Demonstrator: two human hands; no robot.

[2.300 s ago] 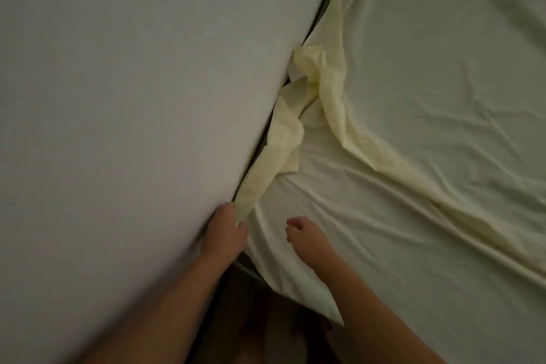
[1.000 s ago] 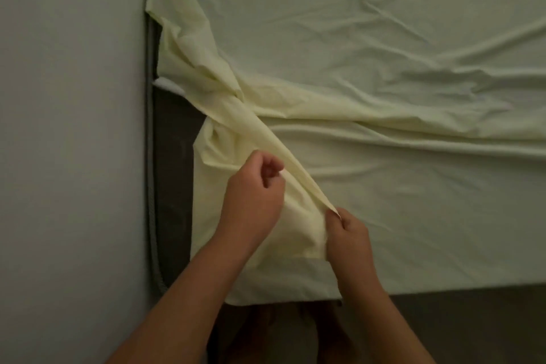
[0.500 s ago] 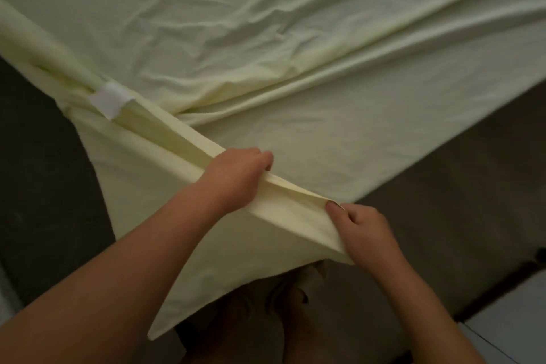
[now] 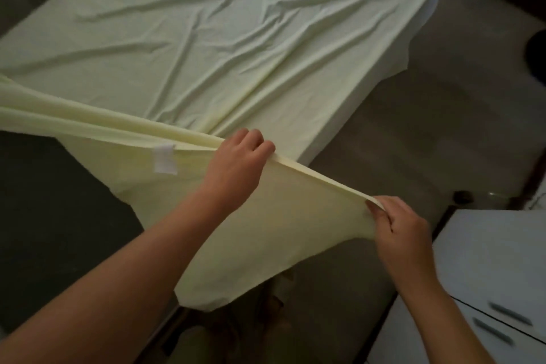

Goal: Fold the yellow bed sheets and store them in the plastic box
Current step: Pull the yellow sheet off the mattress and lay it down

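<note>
Sheet [image 4: 236,38] lies spread over the bed, its near corner lifted off toward 6 o'clock. Taut hem runs approx. 10-to-4 o'clock between both hands. L hand [image 4: 236,165] grips the hem from above, fingers curled over it; R hand [image 4: 399,230] pinches the corner tip btwn thumb and fingers. Bulk of cloth lies at 12 o'clock from both grips; L hand is nearer it. White tag [image 4: 165,158] sits just beside L hand at 9 o'clock. Box not visible.
</note>
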